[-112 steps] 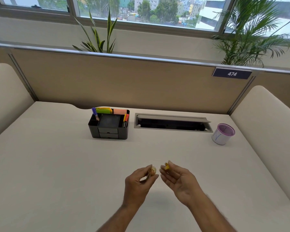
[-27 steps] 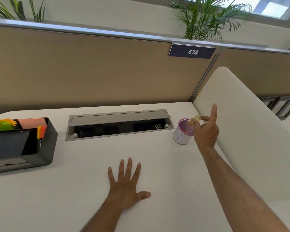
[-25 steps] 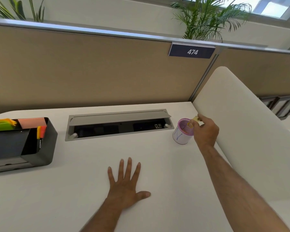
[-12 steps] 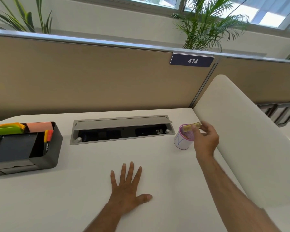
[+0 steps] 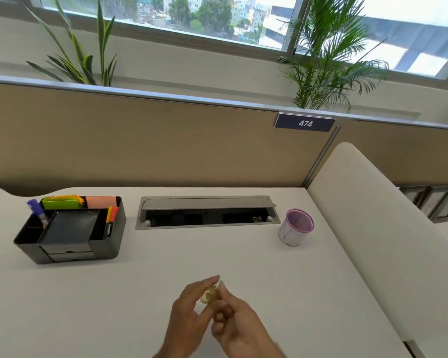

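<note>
Two hands together, low and centre over the desk (image 5: 282, 293). Right hand (image 5: 239, 329) has curled fingers and pinches one small yellowish roll (image 5: 209, 295), thumb on its edge. Left hand (image 5: 189, 313) lays fairly straight fingers against the roll's other side; blur hides whether it pinches. The roll sits between both sets of fingertips, lifted off the desk. It is probably tape, held this way so one hand steadies it while the other picks at an end.

Counts:
- One mesh cup (image 5: 295, 228) ahead-right of the hands, well apart, upright with its mouth open.
- One black organiser (image 5: 70, 244) ahead-left, which keeps the stationery together: one purple marker (image 5: 38, 213), two orange-red markers (image 5: 111, 218), one green pad (image 5: 60, 202), one pink pad (image 5: 101, 202).
- One cable hatch (image 5: 207, 213) straight ahead, lid open.
- Two plants behind the partition.
</note>
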The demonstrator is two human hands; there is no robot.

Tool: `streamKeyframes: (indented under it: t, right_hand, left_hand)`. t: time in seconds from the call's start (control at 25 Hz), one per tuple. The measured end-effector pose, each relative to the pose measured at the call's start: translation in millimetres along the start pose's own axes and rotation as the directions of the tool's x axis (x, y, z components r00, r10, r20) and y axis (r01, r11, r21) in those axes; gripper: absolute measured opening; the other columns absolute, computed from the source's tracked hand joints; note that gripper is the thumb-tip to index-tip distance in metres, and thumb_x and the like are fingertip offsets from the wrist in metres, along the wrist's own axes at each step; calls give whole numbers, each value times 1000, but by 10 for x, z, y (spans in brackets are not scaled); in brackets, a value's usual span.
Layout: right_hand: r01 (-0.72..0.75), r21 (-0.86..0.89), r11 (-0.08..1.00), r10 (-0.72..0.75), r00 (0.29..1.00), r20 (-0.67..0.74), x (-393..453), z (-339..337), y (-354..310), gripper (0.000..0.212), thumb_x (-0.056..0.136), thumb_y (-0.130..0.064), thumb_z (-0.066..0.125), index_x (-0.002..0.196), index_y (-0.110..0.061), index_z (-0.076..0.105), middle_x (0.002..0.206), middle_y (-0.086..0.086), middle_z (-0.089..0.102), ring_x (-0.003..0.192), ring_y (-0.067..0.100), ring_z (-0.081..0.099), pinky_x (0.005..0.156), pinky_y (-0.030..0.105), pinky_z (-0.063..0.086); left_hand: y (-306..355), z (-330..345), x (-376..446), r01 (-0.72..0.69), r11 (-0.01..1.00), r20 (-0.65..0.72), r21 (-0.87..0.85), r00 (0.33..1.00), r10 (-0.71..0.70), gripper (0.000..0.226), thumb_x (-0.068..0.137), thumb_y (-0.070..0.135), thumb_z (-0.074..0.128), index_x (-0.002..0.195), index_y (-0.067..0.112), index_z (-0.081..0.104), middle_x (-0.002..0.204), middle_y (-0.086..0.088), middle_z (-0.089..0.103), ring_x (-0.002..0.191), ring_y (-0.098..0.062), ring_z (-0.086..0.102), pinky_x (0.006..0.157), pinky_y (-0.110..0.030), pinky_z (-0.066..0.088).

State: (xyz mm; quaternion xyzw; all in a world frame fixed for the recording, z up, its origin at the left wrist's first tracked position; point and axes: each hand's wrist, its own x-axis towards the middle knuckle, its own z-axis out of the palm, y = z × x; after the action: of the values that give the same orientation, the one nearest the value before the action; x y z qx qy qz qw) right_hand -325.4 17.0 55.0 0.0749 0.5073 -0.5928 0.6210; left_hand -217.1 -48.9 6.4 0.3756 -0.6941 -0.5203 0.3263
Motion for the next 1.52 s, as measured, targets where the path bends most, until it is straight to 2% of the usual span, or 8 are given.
streamKeyframes:
  t: [0.2, 0.4, 0.56, 0.76, 0.92, 1.12, 1.36, 1.52]
  right_hand:
    - [173, -450, 876, -228, 971, -71, -193, 225, 272, 21, 90, -33, 73, 90, -14, 81, 84, 4, 78, 64, 19, 61, 52, 27, 50]
    - [380, -876, -298, -390, 789, 475, -147, -42, 620, 54, 89, -60, 58, 140, -44, 49, 145, -15, 49, 128, 10, 50, 103, 24, 42]
    - [277, -694, -665, -269, 778, 568, -187, -13, 812, 58, 36, -90, 59, 83, -60, 74, 81, -24, 78, 55, -2, 69, 44, 9, 47]
    - [358, -680, -640, -202, 775, 599, -158, -57, 972, 52, 34, -83, 69, 62, -39, 71, 67, -22, 72, 44, 3, 60, 40, 7, 43]
    - [415, -696, -586, -280, 702, 655, -233, 7, 846, 28, 77, -31, 82, 104, -23, 76, 107, -1, 76, 94, 13, 69, 81, 17, 53]
    - [686, -689, -233, -705, 369, 605, -471, 252, 729, 32, 70, 4, 85, 92, -18, 80, 88, -7, 76, 79, 5, 71, 69, 31, 62]
    - [785, -539, 306, -712, 564, 418, -849, 679, 524, 32, 90, -5, 72, 111, -28, 74, 102, -9, 79, 99, 8, 73, 83, 20, 59]
    - [788, -526, 319, -681, 577, 451, -971, 772, 591, 31, 92, -2, 68, 111, -26, 76, 106, -8, 78, 103, 8, 71, 87, 23, 59]
  left_hand:
    - [-7, -417, -358, 23, 1000, -114, 12, 993, -21, 28, 77, 39, 72, 104, 43, 71, 106, 21, 75, 96, -3, 71, 81, -10, 51]
    - [-94, -775, -628, 110, 991, -257, 73, 962, -88, 18, 83, 25, 75, 92, 40, 72, 92, 15, 76, 85, -5, 71, 78, -35, 59]
    - [-175, -957, -830, 197, 974, -288, 115, 945, -157, 19, 84, 23, 77, 89, 41, 72, 84, -2, 76, 82, -13, 71, 81, -43, 59]
    - [-156, -1067, -994, 201, 971, -288, 131, 945, -157, 19, 82, 22, 80, 89, 39, 73, 81, 2, 76, 75, -6, 68, 78, -40, 58]
    - [-82, -1105, -1098, 140, 973, -245, 183, 965, -93, 19, 83, 28, 78, 96, 40, 71, 85, 6, 76, 80, -5, 67, 79, -32, 56]
    - [47, -1105, -1157, 30, 970, -177, 242, 984, 13, 21, 87, 32, 74, 108, 32, 70, 91, 10, 73, 84, -8, 66, 83, -31, 56]
    - [300, -1066, -1149, -84, 968, -159, 237, 979, 124, 25, 88, 49, 64, 106, 31, 68, 95, 12, 73, 86, -11, 64, 79, -31, 55]
    - [426, -1077, -1153, -143, 958, -129, 248, 975, 179, 41, 86, 65, 52, 101, 31, 66, 87, 12, 70, 80, -13, 62, 73, -35, 56]
